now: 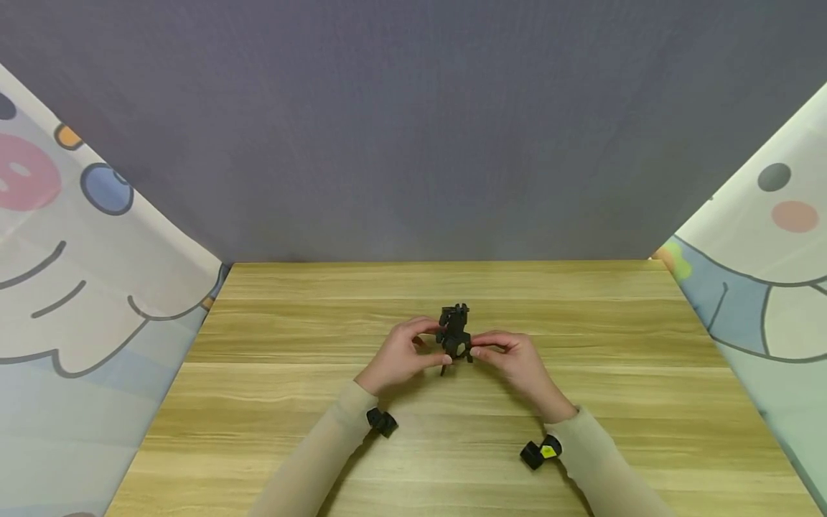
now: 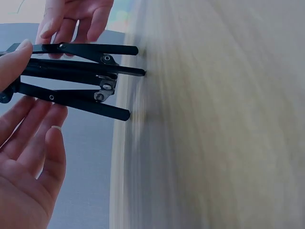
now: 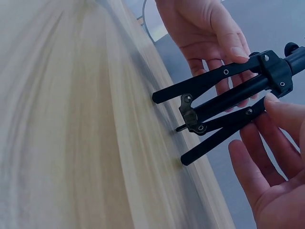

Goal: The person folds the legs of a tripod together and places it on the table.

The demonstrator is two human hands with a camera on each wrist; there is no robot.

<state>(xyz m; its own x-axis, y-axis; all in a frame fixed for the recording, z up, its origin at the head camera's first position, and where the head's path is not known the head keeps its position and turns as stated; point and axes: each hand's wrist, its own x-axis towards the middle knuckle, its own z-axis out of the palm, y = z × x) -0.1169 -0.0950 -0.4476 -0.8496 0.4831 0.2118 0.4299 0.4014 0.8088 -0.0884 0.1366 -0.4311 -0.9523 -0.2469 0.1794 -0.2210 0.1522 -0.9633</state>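
Note:
A small black tripod (image 1: 456, 332) stands over the wooden table between the two hands, its legs partly spread and pointing down. The left hand (image 1: 402, 355) pinches one leg side, thumb in front and fingers behind. From the opposite side, the right hand (image 1: 517, 360) pinches another leg near the upper hinge. In the left wrist view, the tripod's legs (image 2: 95, 105) end at or just above the tabletop; contact is unclear. Metal hinged braces (image 3: 188, 112) join the legs to the centre column in the right wrist view. The tripod's top shows only in the head view, small and dark.
The wood-grain table (image 1: 271, 402) extends around both hands. A grey panel (image 1: 413, 143) rises at its back edge, and cartoon-printed curtains (image 1: 77, 301) hang at both sides. Black wrist cameras (image 1: 382, 422) sit on both sleeves.

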